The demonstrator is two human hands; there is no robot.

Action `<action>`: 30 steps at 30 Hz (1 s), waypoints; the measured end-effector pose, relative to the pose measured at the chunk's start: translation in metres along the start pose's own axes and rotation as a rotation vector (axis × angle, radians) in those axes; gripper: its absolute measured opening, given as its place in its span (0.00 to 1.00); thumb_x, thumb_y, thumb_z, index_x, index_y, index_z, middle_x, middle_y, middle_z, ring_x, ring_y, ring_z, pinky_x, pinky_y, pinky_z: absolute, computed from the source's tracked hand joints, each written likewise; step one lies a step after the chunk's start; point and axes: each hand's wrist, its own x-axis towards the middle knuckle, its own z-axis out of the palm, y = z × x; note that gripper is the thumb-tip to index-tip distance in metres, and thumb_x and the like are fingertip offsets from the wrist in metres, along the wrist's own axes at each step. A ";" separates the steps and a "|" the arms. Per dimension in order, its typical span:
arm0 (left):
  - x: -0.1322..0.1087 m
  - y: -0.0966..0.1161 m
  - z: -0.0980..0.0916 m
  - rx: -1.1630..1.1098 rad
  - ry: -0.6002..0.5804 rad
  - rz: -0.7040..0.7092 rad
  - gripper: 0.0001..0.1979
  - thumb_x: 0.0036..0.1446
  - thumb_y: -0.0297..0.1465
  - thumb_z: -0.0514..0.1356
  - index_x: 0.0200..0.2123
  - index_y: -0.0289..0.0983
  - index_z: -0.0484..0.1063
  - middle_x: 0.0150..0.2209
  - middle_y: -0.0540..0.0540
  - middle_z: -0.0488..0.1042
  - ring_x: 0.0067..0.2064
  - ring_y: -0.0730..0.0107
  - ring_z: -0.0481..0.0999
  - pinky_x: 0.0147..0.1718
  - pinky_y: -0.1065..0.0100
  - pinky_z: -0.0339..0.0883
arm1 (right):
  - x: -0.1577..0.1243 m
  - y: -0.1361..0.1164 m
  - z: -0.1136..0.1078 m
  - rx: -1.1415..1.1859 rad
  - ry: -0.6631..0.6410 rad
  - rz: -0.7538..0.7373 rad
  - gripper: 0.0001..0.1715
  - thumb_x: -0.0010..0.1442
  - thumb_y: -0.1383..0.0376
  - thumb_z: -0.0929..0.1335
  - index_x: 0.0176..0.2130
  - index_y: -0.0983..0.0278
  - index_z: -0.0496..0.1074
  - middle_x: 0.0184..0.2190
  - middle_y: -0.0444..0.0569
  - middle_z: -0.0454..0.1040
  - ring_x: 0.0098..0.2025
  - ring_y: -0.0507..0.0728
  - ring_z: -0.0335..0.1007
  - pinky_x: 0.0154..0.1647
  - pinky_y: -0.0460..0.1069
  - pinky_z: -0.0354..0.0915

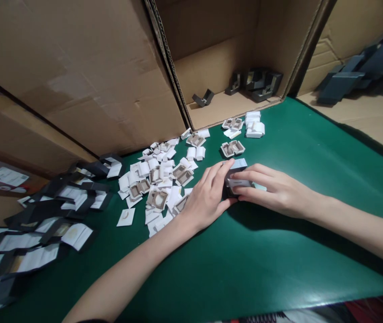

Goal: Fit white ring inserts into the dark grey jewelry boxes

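Note:
Near the middle of the green table, a small open black box (226, 192) stands between my hands. My left hand (208, 190) is closed around its left side, thumb along the near edge. Fingers of my right hand (274, 190) reach into the box from the right and close on a white piece (240, 183) that looks like a paper insert. A pale bluish surface (239, 164) shows at the box's far side. My fingers hide most of the box. Just left of my left hand lies a pile of white and grey folded card inserts (158, 199).
Many open black boxes with white linings (73, 193) crowd the left side. At the back stands a large cardboard carton (218, 58) on its side, with several small black boxes (262, 83) inside. Another carton at right holds dark boxes (342, 80). Loose inserts (254, 128) lie before the carton.

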 end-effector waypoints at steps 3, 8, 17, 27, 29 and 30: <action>0.000 0.000 0.000 0.001 -0.004 -0.007 0.42 0.56 0.30 0.62 0.66 0.43 0.38 0.63 0.38 0.56 0.64 0.53 0.58 0.59 0.51 0.61 | -0.004 0.000 0.004 0.029 0.027 0.065 0.09 0.62 0.68 0.65 0.44 0.63 0.71 0.47 0.57 0.73 0.46 0.59 0.69 0.41 0.54 0.70; 0.000 0.001 0.000 0.001 -0.018 -0.015 0.42 0.56 0.29 0.62 0.65 0.42 0.39 0.63 0.37 0.56 0.64 0.54 0.57 0.60 0.52 0.60 | -0.006 0.001 0.009 0.060 0.045 0.105 0.14 0.61 0.67 0.66 0.48 0.63 0.69 0.45 0.56 0.75 0.46 0.58 0.71 0.43 0.52 0.70; 0.000 0.001 -0.001 0.011 -0.014 -0.011 0.42 0.56 0.29 0.62 0.66 0.42 0.38 0.62 0.38 0.56 0.63 0.54 0.58 0.59 0.52 0.61 | -0.007 0.004 0.017 0.118 0.126 0.185 0.19 0.58 0.63 0.69 0.50 0.63 0.70 0.43 0.54 0.77 0.41 0.58 0.69 0.41 0.55 0.69; 0.000 0.000 0.001 0.027 -0.011 -0.024 0.44 0.55 0.31 0.64 0.66 0.40 0.38 0.62 0.36 0.56 0.64 0.53 0.58 0.60 0.52 0.60 | -0.008 0.004 0.018 0.160 0.118 0.158 0.16 0.60 0.67 0.67 0.49 0.64 0.71 0.45 0.58 0.73 0.46 0.59 0.69 0.43 0.56 0.71; 0.001 0.000 0.000 0.019 -0.015 -0.030 0.44 0.54 0.31 0.65 0.66 0.41 0.39 0.62 0.36 0.57 0.63 0.52 0.58 0.60 0.52 0.60 | -0.009 0.004 0.015 0.161 0.078 0.180 0.16 0.61 0.67 0.66 0.50 0.64 0.71 0.45 0.58 0.72 0.47 0.58 0.69 0.44 0.54 0.71; 0.001 0.000 0.000 0.017 -0.019 -0.033 0.44 0.54 0.31 0.65 0.66 0.41 0.39 0.62 0.36 0.57 0.63 0.52 0.58 0.59 0.51 0.60 | -0.009 0.005 0.014 0.168 0.063 0.188 0.16 0.61 0.67 0.66 0.50 0.64 0.71 0.45 0.57 0.72 0.47 0.58 0.70 0.44 0.54 0.71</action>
